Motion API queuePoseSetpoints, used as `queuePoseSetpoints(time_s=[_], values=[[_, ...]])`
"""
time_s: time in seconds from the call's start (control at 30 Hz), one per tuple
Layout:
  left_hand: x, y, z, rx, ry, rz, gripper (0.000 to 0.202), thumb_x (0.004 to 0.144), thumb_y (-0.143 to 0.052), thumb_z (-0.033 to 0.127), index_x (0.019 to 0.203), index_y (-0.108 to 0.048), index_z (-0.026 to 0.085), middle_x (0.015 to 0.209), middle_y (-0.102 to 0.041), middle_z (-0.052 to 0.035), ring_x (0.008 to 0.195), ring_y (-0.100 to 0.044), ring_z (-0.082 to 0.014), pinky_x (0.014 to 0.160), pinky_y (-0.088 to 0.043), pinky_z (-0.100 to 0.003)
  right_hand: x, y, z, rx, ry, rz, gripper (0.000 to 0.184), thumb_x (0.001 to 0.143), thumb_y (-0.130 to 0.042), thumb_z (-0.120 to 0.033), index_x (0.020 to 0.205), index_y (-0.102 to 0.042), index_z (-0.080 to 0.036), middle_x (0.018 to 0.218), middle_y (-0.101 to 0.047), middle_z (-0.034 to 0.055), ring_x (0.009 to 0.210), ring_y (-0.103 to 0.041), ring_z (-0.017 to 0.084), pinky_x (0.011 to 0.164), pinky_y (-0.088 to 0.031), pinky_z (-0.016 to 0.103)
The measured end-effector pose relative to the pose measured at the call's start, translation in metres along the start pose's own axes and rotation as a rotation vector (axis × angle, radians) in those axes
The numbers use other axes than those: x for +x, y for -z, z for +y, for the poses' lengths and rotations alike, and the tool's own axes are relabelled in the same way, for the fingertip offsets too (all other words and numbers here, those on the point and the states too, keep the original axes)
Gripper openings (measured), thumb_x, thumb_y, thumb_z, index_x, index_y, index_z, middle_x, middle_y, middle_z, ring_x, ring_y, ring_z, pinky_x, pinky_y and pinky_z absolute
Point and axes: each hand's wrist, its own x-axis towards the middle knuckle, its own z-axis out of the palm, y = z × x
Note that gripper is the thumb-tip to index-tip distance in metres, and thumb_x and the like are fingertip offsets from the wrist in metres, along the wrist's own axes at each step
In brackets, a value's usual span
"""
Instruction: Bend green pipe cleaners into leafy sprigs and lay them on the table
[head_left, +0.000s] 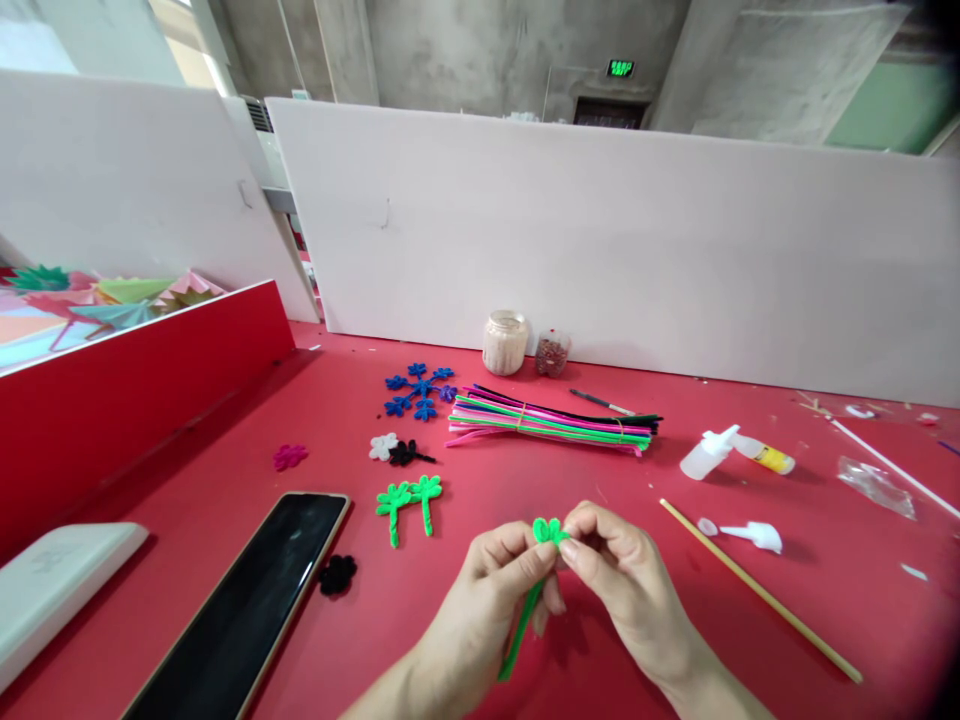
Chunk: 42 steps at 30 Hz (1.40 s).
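Head camera gives me both bare hands working over a flat red tabletop, and I take the banded bundle of pink, green, white and black fuzzy pipe cleaners as my landmark. On the bundle's near side, well apart from it, is a bright green fuzzy flower with small looped petals, raised between the two hands. I see the left hand pinching its left side between thumb and forefinger, and the right hand pinching its right side between thumb and fingertips. A long green fuzzy stem slants down beneath the petals, past the left thumb.

Nearer me than the bundle and off to its left, I have two bright green fuzzy flowers with twisted stems, their heads touching. Beyond those, closer to the bundle's left end, a small white fuzzy flower touches a black fuzzy flower with a thin stem. A dark blue branching snowflake-shaped fuzzy piece spreads just beside that same end. Behind the bundle I make out a clear glass jar with pale contents. To the bundle's right stands a tilted translucent white squeeze bottle, and nearer me on that side a slim pale wooden stick lies diagonally.
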Motion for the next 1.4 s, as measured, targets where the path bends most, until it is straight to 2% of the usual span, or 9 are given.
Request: queuePoseSetpoints(time_s=[0.43,0.57,0.7,0.87,1.03,1.1,1.17,1.27,1.4], values=[[-0.001,0.001,-0.003,0.029,0.011,-0.028,0.026,0.072,-0.057,0.034,0.059,-0.055,0.012,0.047,-0.054,-0.0003,0.040,-0.042,-0.0067,0.044,-0.027,-0.019,0.001,-0.001,0.001,0.002,-0.064,-0.021,0.015,0.080,-0.049,-0.030,0.074,-0.053,-0.016,0.064,-0.048,-0.0023,0.052,-0.051,0.011,0.052,-0.042,0.023],[0.003,0.000,-0.005,0.080,-0.002,0.004,0.030,0.071,-0.057,0.038,0.059,-0.056,0.011,0.045,-0.054,-0.0006,0.037,-0.041,-0.0062,0.042,-0.027,-0.019,0.002,-0.003,0.004,-0.118,0.007,0.077,0.018,0.077,-0.054,-0.028,0.064,-0.054,-0.016,0.062,-0.046,-0.0023,0.054,-0.048,0.011,0.051,-0.040,0.022],[0.001,-0.005,0.001,0.240,-0.025,0.052,0.031,0.071,-0.056,0.040,0.067,-0.061,0.010,0.057,-0.061,-0.0062,0.045,-0.050,-0.0102,0.046,-0.036,-0.021,0.001,-0.002,0.008,-0.031,-0.021,0.133,0.019,0.078,-0.052,-0.029,0.063,-0.051,-0.018,0.055,-0.044,-0.0041,0.050,-0.044,0.010,0.048,-0.037,0.021],[-0.030,0.008,0.016,0.767,-0.332,0.291,0.037,0.070,-0.058,0.031,0.104,-0.055,0.015,0.099,-0.059,-0.0122,0.092,-0.053,-0.0222,0.081,-0.040,-0.031,-0.001,0.004,0.015,0.027,-0.063,0.300,0.016,0.075,-0.056,-0.032,0.067,-0.053,-0.019,0.058,-0.040,-0.0040,0.053,-0.036,0.010,0.049,-0.034,0.021],[-0.075,0.057,0.029,1.438,-0.501,0.695,0.050,0.073,-0.050,0.031,0.121,-0.039,0.020,0.126,-0.038,-0.0122,0.115,-0.036,-0.0251,0.091,-0.033,-0.037,-0.005,0.005,0.020,0.015,-0.081,0.237,0.015,0.074,-0.057,-0.033,0.070,-0.053,-0.019,0.061,-0.038,-0.0034,0.055,-0.032,0.011,0.050,-0.032,0.023],[-0.090,0.078,0.034,1.630,-0.433,0.892,0.059,0.072,-0.048,0.035,0.126,-0.031,0.017,0.128,-0.034,-0.0147,0.117,-0.033,-0.0282,0.094,-0.029,-0.042,-0.006,0.004,0.021,0.017,-0.086,0.216,0.015,0.075,-0.057,-0.033,0.072,-0.053,-0.020,0.061,-0.037,-0.0037,0.056,-0.031,0.011,0.051,-0.031,0.022],[-0.102,0.096,0.036,1.759,-0.227,1.011,0.061,0.074,-0.043,0.037,0.128,-0.026,0.015,0.131,-0.030,-0.0169,0.116,-0.035,-0.0310,0.090,-0.030,-0.046,-0.006,0.002,0.022,0.016,-0.095,0.200,0.015,0.075,-0.056,-0.034,0.071,-0.053,-0.020,0.061,-0.036,-0.0042,0.056,-0.031,0.011,0.051,-0.030,0.022],[-0.112,0.113,0.036,1.860,-0.028,1.025,0.064,0.075,-0.037,0.038,0.131,-0.019,0.012,0.136,-0.023,-0.0194,0.119,-0.031,-0.0315,0.088,-0.031,-0.047,-0.007,0.000,0.023,0.018,-0.108,0.184,0.015,0.076,-0.056,-0.034,0.072,-0.053,-0.020,0.061,-0.035,-0.0045,0.057,-0.029,0.011,0.051,-0.030,0.021],[-0.110,0.118,0.036,1.879,0.077,1.040,0.062,0.076,-0.033,0.034,0.131,-0.017,0.011,0.137,-0.022,-0.0191,0.120,-0.032,-0.0277,0.084,-0.035,-0.043,-0.008,-0.002,0.025,0.016,-0.122,0.160,0.014,0.076,-0.056,-0.035,0.074,-0.053,-0.021,0.062,-0.035,-0.0043,0.057,-0.028,0.011,0.051,-0.029,0.022]])
